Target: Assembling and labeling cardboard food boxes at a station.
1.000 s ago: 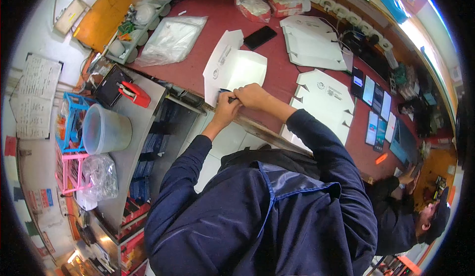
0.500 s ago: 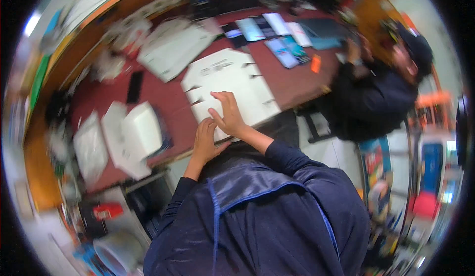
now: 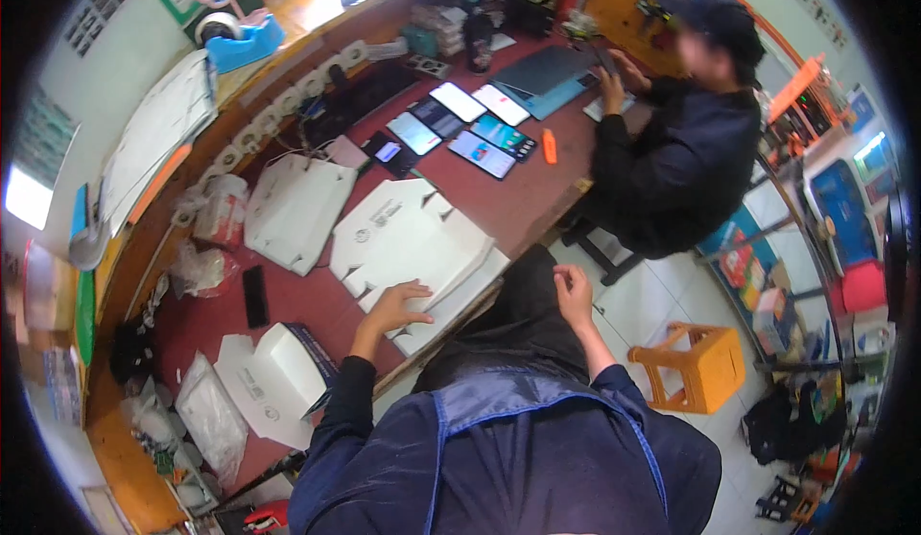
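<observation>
My left hand (image 3: pixel 395 308) lies on the near left part of a flat white cardboard box blank (image 3: pixel 408 237), its fingers spread and holding nothing. The blank has notched edges and a folded strip along its near side. Off the table, over the floor beside my leg, my right hand (image 3: pixel 575 293) hangs with loosely bent fingers, open, with nothing visible in it. Left of my left hand, a partly folded white box (image 3: pixel 288 367) stands among other cardboard. Farther back lies a second stack of white blanks (image 3: pixel 299 211).
Several phones (image 3: pixel 482 154) lie beyond the blank, near a small orange thing (image 3: pixel 549 146). A black phone (image 3: pixel 254 297) and a plastic-wrapped pack (image 3: pixel 213 420) are at left. A co-worker (image 3: pixel 681 142) sits at right; a yellow stool (image 3: pixel 696 367) stands on the floor.
My right hand has left the cardboard and moved right, off the table. My left hand now rests flat on the blank. The view has swung and sharpened, bringing the yellow stool into sight.
</observation>
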A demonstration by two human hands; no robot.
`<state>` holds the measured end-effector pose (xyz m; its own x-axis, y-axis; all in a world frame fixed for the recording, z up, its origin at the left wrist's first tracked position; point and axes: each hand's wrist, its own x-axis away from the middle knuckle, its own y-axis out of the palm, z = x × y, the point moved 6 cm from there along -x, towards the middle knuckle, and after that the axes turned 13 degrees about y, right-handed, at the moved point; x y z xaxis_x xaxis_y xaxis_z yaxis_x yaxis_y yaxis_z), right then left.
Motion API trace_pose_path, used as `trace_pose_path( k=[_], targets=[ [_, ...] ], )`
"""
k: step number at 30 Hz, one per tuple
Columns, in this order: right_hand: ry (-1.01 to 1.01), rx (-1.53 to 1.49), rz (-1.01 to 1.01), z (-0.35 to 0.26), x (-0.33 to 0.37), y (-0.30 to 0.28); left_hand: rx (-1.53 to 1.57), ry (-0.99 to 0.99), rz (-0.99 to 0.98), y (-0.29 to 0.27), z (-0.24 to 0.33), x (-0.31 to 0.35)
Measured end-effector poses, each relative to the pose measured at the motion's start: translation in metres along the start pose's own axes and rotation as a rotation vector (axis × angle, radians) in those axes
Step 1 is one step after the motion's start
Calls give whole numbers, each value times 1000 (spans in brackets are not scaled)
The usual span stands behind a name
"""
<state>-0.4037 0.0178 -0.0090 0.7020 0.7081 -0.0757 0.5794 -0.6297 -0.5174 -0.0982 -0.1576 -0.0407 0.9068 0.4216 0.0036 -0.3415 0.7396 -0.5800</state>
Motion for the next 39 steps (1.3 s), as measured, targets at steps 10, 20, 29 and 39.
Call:
trace_pose_path(
  k=[10, 20, 29, 39],
  targets=[
    [-418, 141, -54, -72, -93, 105, 67, -78, 336, -1, -7, 18],
    [-253, 622, -28, -59, -316, 210, 179, -517, 310, -5, -7, 20],
    [73, 873, -211, -54, -417, 243, 338, -590, 221, 1, -38, 21],
    [-163, 318, -149, -39, -316, 178, 483, -516, 364, -42, 6, 6]
  ],
)
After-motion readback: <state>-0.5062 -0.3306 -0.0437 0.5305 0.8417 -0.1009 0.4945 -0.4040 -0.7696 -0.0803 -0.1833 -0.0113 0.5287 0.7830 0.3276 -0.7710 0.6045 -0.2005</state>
